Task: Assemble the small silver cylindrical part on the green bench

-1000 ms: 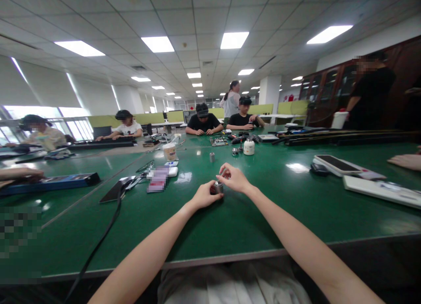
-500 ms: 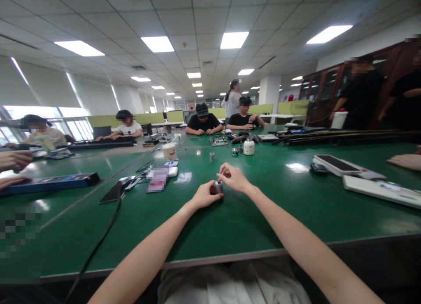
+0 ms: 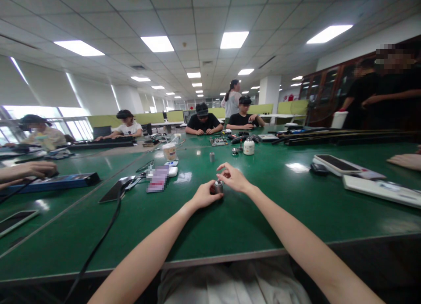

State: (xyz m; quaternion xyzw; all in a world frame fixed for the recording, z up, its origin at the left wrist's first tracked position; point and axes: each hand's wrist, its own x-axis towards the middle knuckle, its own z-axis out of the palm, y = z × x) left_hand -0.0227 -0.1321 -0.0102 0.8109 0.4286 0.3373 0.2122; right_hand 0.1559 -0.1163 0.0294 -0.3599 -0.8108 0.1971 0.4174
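My left hand (image 3: 204, 196) is closed around a small metal cylinder (image 3: 218, 187) that stands on the green table (image 3: 230, 225). My right hand (image 3: 234, 177) hovers just above and to the right of the cylinder's top, fingers curled with thumb and forefinger pinched near its upper end; whether they hold anything is too small to see. A second small metal cylinder (image 3: 212, 156) stands farther back on the table.
A black cable (image 3: 101, 238) runs from the front edge to a dark phone (image 3: 113, 191). A white bottle (image 3: 249, 146), a cup (image 3: 170, 151), a phone (image 3: 335, 163) and flat devices lie around. Other people sit and stand around the table; another person's hand (image 3: 36, 169) rests at left.
My right hand's fingers have shifted slightly over the cylinder's top. At left, another person's hand moved onto the blue box and a phone has come into view. People at right moved.
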